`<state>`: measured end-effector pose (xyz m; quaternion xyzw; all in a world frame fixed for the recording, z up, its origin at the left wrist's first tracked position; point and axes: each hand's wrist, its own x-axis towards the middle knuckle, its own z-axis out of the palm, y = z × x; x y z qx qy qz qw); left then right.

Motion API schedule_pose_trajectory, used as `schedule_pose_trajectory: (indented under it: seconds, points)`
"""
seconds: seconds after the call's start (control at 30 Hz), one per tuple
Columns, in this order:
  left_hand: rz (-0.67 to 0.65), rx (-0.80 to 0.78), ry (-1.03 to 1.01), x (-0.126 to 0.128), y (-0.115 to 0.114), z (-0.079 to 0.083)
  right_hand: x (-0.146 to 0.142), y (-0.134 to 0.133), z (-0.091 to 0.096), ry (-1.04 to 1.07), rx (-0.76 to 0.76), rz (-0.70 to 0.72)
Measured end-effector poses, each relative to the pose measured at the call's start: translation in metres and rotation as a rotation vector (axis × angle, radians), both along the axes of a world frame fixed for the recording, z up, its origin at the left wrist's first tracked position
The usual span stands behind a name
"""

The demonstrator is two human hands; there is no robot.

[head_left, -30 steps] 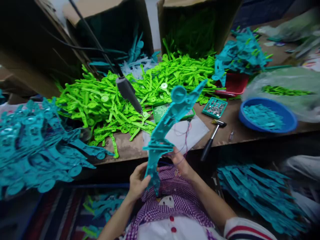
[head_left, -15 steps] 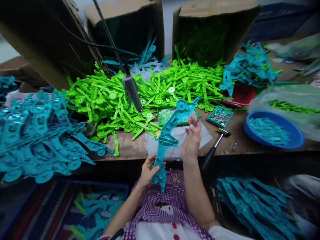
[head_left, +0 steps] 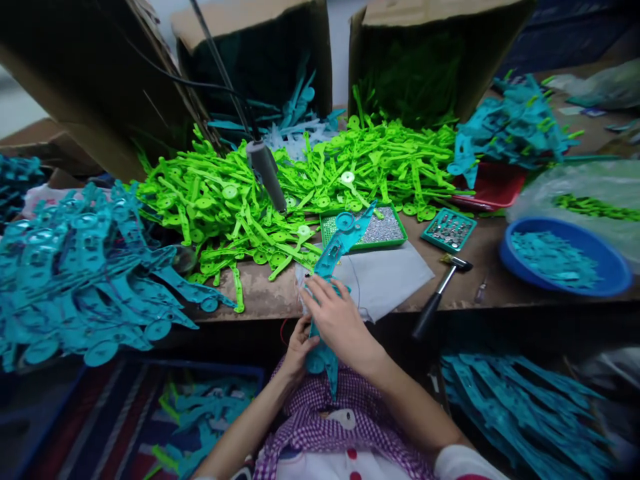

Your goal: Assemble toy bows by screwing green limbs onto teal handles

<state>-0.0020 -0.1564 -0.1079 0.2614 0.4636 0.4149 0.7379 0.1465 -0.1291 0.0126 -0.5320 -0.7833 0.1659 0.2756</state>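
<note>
A long, bent teal plastic piece (head_left: 334,252) with a round disc near its upper end slants up from my lap over the table edge. My left hand (head_left: 299,350) is closed around its lower part, thumb on top. Across its middle lies my right hand (head_left: 340,320), fingers curled over the piece and hiding what is beneath them. Thin wires show beside the piece, a dark one to the right and a red one to the left. Beneath the upper part is a white sheet (head_left: 395,270), with a green tray (head_left: 404,233) of small silvery pieces behind it.
A heap of green plastic parts (head_left: 220,200) spreads behind, under a hanging grey power screwdriver (head_left: 266,175). Teal assemblies (head_left: 65,267) pile up at left. To the right are a small tray (head_left: 450,230), a hammer (head_left: 440,293) and a blue bowl (head_left: 613,270).
My right hand has come down and left from beside the piece, where it held thin wires, onto its middle. My left hand keeps its hold on the lower part.
</note>
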Motion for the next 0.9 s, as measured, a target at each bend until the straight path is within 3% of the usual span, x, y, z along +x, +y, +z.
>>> schedule_pose_trajectory:
  seconds: [0.1,0.17,0.23,0.3,0.33,0.4,0.47,0.6,0.73,0.8,0.9]
  points:
    - [-0.043,0.062,0.006,-0.006,0.001,0.002,0.010,-0.030,-0.014,0.129,-0.004,0.235]
    - [-0.097,0.074,-0.023,-0.013,0.004,0.005,0.027,-0.048,-0.017,0.238,0.052,0.263]
    - [-0.164,0.036,-0.058,-0.022,0.011,0.010,0.053,-0.057,-0.016,0.412,0.148,0.050]
    - [-0.212,0.013,-0.062,-0.030,0.021,0.017,0.082,-0.052,-0.011,0.674,0.211,-0.322]
    - [-0.227,0.025,-0.050,-0.033,0.026,0.021,0.096,-0.045,-0.007,0.844,0.193,-0.436]
    - [-0.263,0.078,-0.007,-0.033,0.038,0.030,0.119,-0.024,0.004,1.166,0.056,-0.434]
    - [-0.315,0.135,0.046,-0.026,0.048,0.038,0.134,-0.005,0.017,1.355,-0.053,-0.397]
    - [-0.392,0.234,0.090,-0.009,0.064,0.051,0.150,0.011,0.034,1.389,-0.021,-0.542]
    - [-0.456,0.433,0.176,-0.005,0.081,0.063,0.161,0.001,0.024,1.380,0.098,-0.744]
    - [-0.406,0.530,0.206,-0.004,0.095,0.072,0.165,-0.007,0.014,1.399,0.187,-0.802]
    - [-0.021,0.674,0.137,0.011,0.117,0.091,0.168,-0.013,-0.001,1.442,0.266,-0.887]
